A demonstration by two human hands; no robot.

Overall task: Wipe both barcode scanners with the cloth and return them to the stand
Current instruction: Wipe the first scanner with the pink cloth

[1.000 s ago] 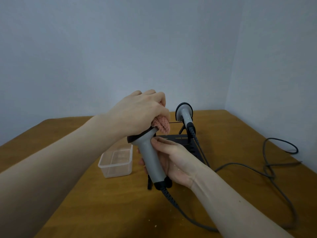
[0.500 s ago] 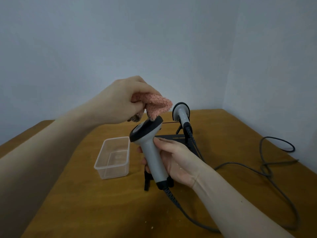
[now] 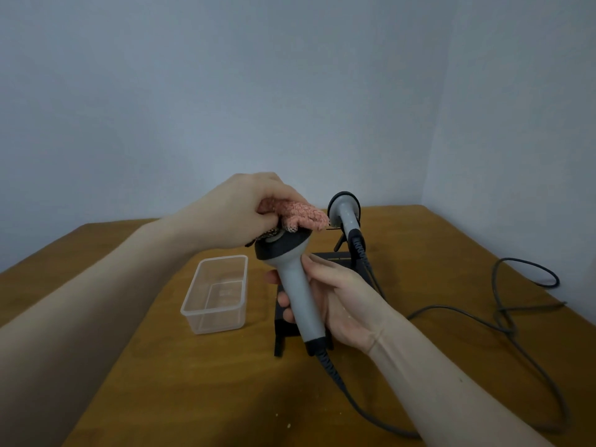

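My right hand (image 3: 335,301) grips the grey handle of a barcode scanner (image 3: 295,288), held upright above the table with its black head on top. My left hand (image 3: 245,211) holds a bunched pink cloth (image 3: 303,216) and presses it onto the top of that black head. A second grey scanner (image 3: 345,214) rests in the black stand (image 3: 335,258) just behind, head up. The stand's near part is mostly hidden by my right hand and the held scanner.
A clear plastic container (image 3: 216,293) sits on the wooden table (image 3: 200,382) left of the stand. Dark cables (image 3: 503,321) from both scanners loop across the right side of the table. Walls meet in a corner close behind.
My left hand lifted the cloth off the scanner head, then lowered it onto the head again. The held scanner has tilted slightly more upright.
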